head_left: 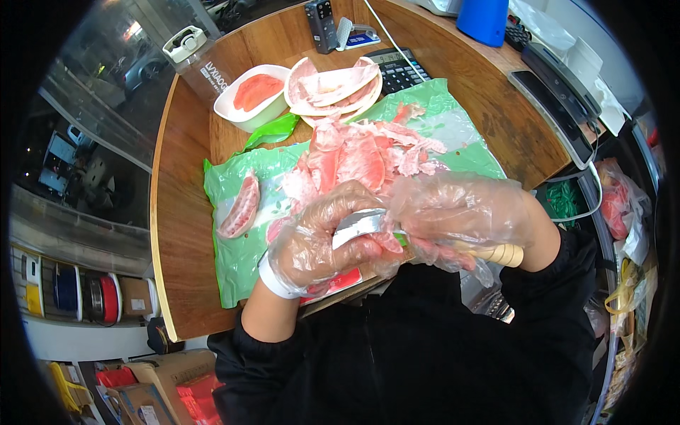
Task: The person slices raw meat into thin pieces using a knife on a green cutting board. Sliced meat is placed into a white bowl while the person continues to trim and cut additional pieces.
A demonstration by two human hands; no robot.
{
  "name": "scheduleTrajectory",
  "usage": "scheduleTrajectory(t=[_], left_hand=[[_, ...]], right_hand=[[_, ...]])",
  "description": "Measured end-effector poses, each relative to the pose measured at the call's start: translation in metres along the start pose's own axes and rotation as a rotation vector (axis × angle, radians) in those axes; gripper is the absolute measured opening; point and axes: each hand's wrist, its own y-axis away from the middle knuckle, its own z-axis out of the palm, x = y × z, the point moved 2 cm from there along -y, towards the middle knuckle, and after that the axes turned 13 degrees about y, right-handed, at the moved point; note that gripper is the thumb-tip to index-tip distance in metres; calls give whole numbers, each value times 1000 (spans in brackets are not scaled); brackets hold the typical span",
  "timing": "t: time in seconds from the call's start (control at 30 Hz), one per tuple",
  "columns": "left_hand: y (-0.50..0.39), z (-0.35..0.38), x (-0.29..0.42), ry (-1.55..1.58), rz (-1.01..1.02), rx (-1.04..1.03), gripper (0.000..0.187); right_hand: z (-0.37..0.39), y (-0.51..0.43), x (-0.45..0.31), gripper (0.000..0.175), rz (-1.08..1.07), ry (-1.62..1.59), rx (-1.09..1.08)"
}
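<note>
Both my hands wear clear plastic gloves and meet low over the near edge of the desk. My right hand (457, 218) grips a knife by its pale ribbed handle (502, 255). Its shiny metal blade (361, 225) points left, between the thumb and fingers of my left hand (326, 234). A small pink pomelo piece (391, 242) is pinched by my left fingers beside the blade, partly hidden. Just beyond lies a heap of pomelo membrane and peelings (356, 159) on a green plastic bag (239, 271). One pomelo segment (240, 207) rests apart at the left.
Behind the heap stand a white bowl (226, 109) of peeled pomelo flesh (257, 91) and stacked pomelo rinds (334, 87). A clear bottle (199, 64), a calculator (401, 69) and a white cable (390, 32) are farther back. A phone (552, 114) lies on the right ledge.
</note>
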Motion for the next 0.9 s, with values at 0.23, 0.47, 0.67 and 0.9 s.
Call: scheduleTrajectory(t=[0.23, 0.47, 0.67, 0.9], left_hand=[[7, 5, 0, 245, -212, 97, 37], [6, 5, -1, 327, -162, 144, 37], [8, 1, -4, 366, -165, 189, 34], [4, 1, -1, 449, -118, 190, 28]], right_hand=[[-2, -2, 0, 35, 45, -33, -46], [-5, 0, 7, 23, 26, -207, -89], [0, -6, 9, 27, -37, -334, -132], [-6, -2, 12, 29, -47, -265, -175]])
